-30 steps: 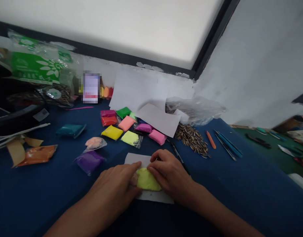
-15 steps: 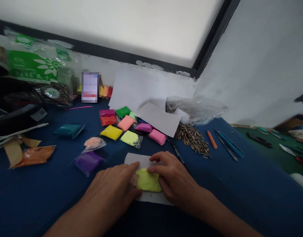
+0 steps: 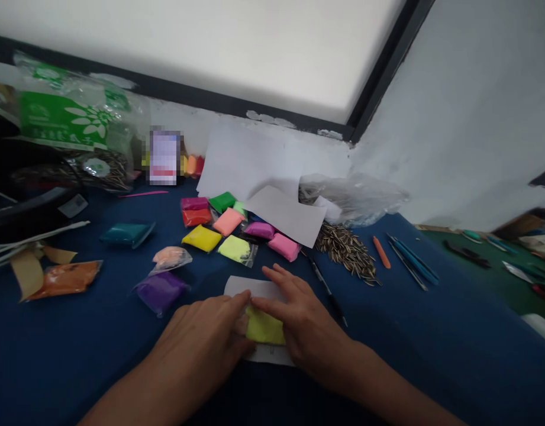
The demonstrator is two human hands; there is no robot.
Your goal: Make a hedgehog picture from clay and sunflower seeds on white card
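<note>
Your left hand and right hand both lie flat, fingers extended, gripping nothing, pressing on the yellow clay. It sits between them on the white paper, long axis running hand to hand. Right-hand fingers cover its far edge; both hands touch it equally.

Both forearms reach forward, left hand and right hand lying palm-down, fingers extended, fingertips nearly meeting.
</note>
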